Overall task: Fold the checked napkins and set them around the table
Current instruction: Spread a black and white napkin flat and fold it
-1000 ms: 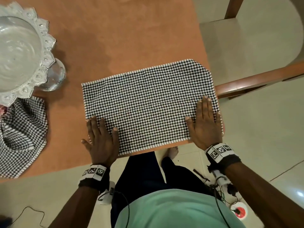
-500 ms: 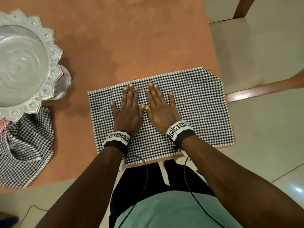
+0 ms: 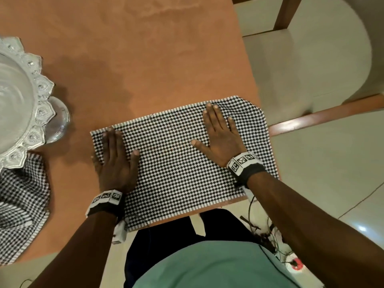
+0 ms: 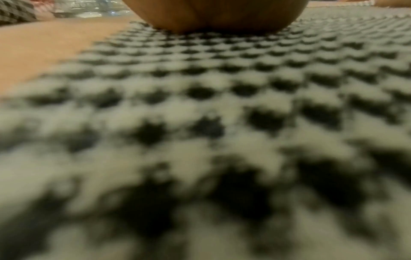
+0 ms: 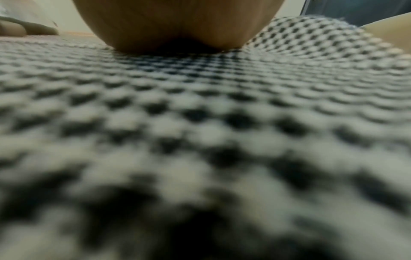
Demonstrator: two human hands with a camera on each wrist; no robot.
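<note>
A black-and-white checked napkin [image 3: 176, 163] lies flat as a wide rectangle at the near edge of the orange table [image 3: 145, 59]. My left hand [image 3: 116, 156] presses flat on its left end, fingers straight. Flat on the right part rests my right hand [image 3: 218, 134], fingertips near the far edge, where the cloth is slightly rumpled. The napkin's right end overhangs the table edge. Both wrist views show only blurred checked cloth [image 4: 222, 123] [image 5: 200, 123] and the heel of each palm [image 4: 213, 15] [image 5: 177, 22].
A silver scalloped pedestal bowl [image 3: 18, 104] stands at the left. A second checked napkin [image 3: 20, 208] lies crumpled below it at the table's near left edge. A cream-seated wooden chair [image 3: 307, 69] stands to the right. Cables and a small device [image 3: 295, 265] lie on the floor.
Both hands slid outward from the napkin's middle, the left to its left end, the right toward its right end. A second ago they pressed at its near corners.
</note>
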